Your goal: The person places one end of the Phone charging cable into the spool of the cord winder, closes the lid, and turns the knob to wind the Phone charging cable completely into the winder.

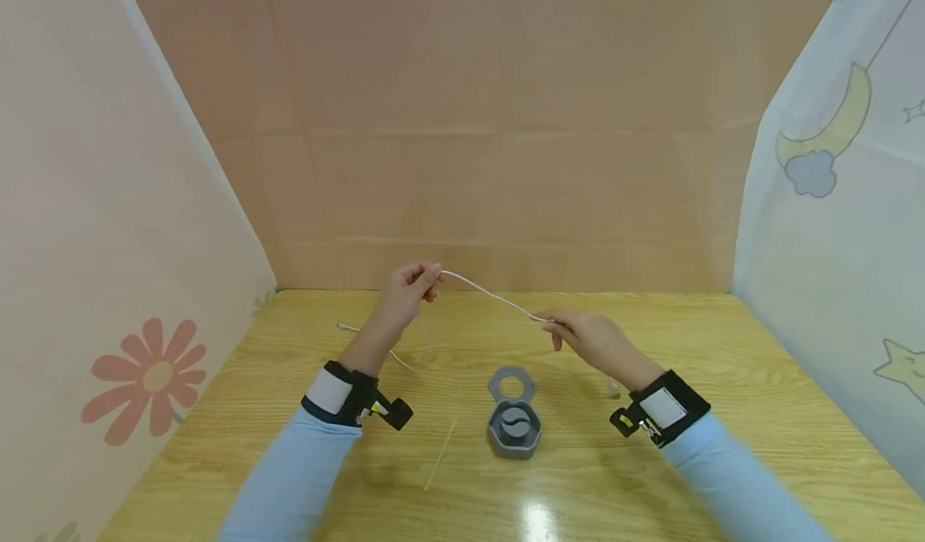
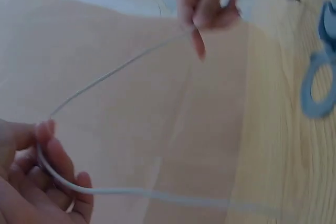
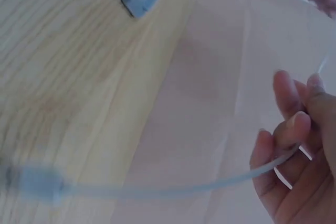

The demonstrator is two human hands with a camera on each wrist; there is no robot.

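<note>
While both hands pinch it aloft, white cable (image 1: 491, 295): long axis left-right, sloping from raised left hand (image 1: 409, 288) down to right hand (image 1: 588, 338); ends trail toward table (image 1: 723, 365).

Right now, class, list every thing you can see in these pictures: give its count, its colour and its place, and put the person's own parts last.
cable: one, white, held up over the table between both hands, its ends trailing down.
holder: one, grey, on the table between the forearms, with a ring-shaped flap at its far end.
stick: one, thin and pale, lying on the table left of the holder.
table: one, light wood.
screens: pale printed sheets at both sides, a plain tan one behind.
wrist cameras: two, black, on banded cuffs.
sleeves: two, light blue.
left hand: pinches the cable.
right hand: pinches the cable.
</note>
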